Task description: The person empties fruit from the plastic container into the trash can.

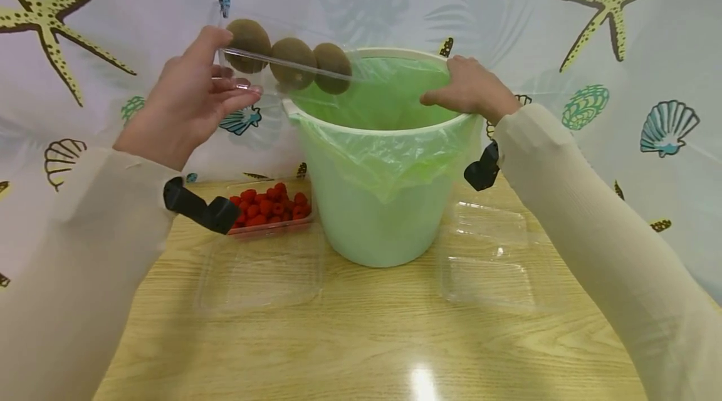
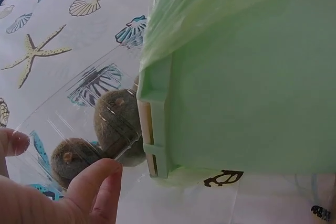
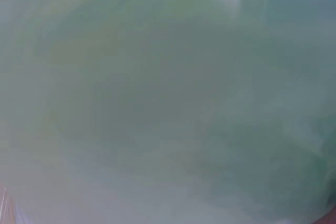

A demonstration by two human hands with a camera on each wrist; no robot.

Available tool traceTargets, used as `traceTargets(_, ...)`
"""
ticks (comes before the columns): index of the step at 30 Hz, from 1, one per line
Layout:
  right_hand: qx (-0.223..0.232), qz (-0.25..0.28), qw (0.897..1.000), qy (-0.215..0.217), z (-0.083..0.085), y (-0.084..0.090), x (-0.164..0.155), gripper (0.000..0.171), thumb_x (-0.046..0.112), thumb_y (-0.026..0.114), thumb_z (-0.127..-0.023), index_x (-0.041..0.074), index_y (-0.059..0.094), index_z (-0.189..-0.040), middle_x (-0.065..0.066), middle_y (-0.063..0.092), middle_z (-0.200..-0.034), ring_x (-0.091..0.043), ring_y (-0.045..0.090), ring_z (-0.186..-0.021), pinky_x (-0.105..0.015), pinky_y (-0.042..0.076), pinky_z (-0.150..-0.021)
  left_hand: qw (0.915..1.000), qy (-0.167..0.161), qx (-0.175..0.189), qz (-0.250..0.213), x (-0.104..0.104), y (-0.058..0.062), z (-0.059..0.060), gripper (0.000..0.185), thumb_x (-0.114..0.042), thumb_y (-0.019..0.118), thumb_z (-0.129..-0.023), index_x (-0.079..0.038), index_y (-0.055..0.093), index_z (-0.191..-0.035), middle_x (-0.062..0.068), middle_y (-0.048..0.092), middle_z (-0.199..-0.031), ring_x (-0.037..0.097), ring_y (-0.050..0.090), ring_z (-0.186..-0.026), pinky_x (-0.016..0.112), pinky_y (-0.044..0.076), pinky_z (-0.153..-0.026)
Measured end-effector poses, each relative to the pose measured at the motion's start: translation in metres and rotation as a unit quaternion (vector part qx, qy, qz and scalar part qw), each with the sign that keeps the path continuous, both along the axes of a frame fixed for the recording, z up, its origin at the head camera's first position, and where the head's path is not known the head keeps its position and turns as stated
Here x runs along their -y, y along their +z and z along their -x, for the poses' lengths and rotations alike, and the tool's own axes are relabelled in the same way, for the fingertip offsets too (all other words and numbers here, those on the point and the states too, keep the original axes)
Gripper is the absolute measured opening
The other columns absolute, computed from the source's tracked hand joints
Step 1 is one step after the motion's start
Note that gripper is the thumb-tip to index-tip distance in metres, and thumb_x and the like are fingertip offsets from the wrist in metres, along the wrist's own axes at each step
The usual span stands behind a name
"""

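My left hand (image 1: pixel 194 84) grips one end of a clear plastic container (image 1: pixel 265 57), its thumb and fingers about the side. Three brown kiwis (image 1: pixel 292 62) lie in a row inside it. The container tilts down to the right, its far end over the mouth of a pale green bin (image 1: pixel 378 219). In the left wrist view, kiwis (image 2: pixel 73 158) show through the plastic beside the bin's edge. A translucent green bag (image 1: pixel 389 156) lines the bin and folds over its rim. My right hand (image 1: pixel 474 88) holds the rim's right side; some fingers are hidden.
Raspberries (image 1: pixel 265 208) fill a clear punnet left of the bin. Before it lies a clear plastic container (image 1: pixel 262 272); another clear container (image 1: pixel 491 257) lies to the right. A shell-patterned curtain (image 1: pixel 598 75) hangs behind the wooden table (image 1: pixel 361 338). Blurred pale green fills the right wrist view.
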State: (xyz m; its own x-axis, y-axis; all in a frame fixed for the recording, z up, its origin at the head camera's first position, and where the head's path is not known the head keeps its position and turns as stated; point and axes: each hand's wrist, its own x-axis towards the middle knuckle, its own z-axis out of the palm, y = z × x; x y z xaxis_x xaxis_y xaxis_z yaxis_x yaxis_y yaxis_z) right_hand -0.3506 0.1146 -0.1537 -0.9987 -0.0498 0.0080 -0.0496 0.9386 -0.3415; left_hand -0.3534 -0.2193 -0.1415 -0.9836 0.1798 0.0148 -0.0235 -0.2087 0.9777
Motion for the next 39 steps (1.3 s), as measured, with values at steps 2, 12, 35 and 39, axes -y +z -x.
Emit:
traceTargets(2, 0.0, 0.001, 1.0, 0.001, 0.0, -0.001, 0.0, 0.085, 0.042, 0.052, -0.09, -0.003, 0.014, -0.151, -0.021, 0.015, -0.157, -0.039, 0.021, -0.143, -0.053, 0.025, -0.114, 0.9995, 0.012, -0.01, 0.026, -0.007, 0.001, -0.001, 0.081, -0.042, 0.052, -0.095, -0.011, 0.005, -0.153, 0.009, 0.03, -0.131, 0.022, 0.045, -0.11, 0.027, 0.047, -0.095)
traceTargets(12, -0.005, 0.005, 1.0, -0.002, 0.001, 0.0, -0.002, 0.083, 0.042, 0.053, -0.09, -0.002, 0.017, -0.15, -0.021, 0.018, -0.156, -0.039, 0.023, -0.142, -0.053, 0.026, -0.113, 0.9869, 0.095, -0.047, 0.121, -0.043, 0.01, -0.01, 0.054, -0.041, 0.053, -0.092, -0.008, 0.031, -0.128, 0.008, 0.04, -0.099, 0.011, 0.055, -0.064, 0.019, 0.056, -0.058)
traceTargets(35, 0.001, 0.006, 1.0, -0.004, 0.0, 0.0, -0.001, 0.083, 0.041, 0.053, -0.09, -0.003, 0.015, -0.15, -0.022, 0.019, -0.156, -0.039, 0.025, -0.141, -0.052, 0.028, -0.113, 0.9431, 0.144, -0.108, 0.28, -0.066, 0.011, -0.013, 0.034, -0.037, 0.048, -0.089, -0.012, 0.034, -0.072, 0.002, 0.042, -0.085, 0.013, 0.059, -0.069, 0.023, 0.054, -0.063)
traceTargets(39, 0.002, 0.007, 1.0, -0.002, 0.001, 0.001, 0.0, 0.083, 0.041, 0.053, -0.09, -0.004, 0.017, -0.15, -0.022, 0.022, -0.154, -0.039, 0.029, -0.139, -0.052, 0.029, -0.111, 0.9341, 0.153, -0.126, 0.297, -0.067, 0.009, -0.012, 0.037, -0.034, 0.049, -0.087, -0.013, 0.028, -0.065, -0.001, 0.023, -0.063, 0.011, 0.051, -0.048, 0.025, 0.049, -0.058)
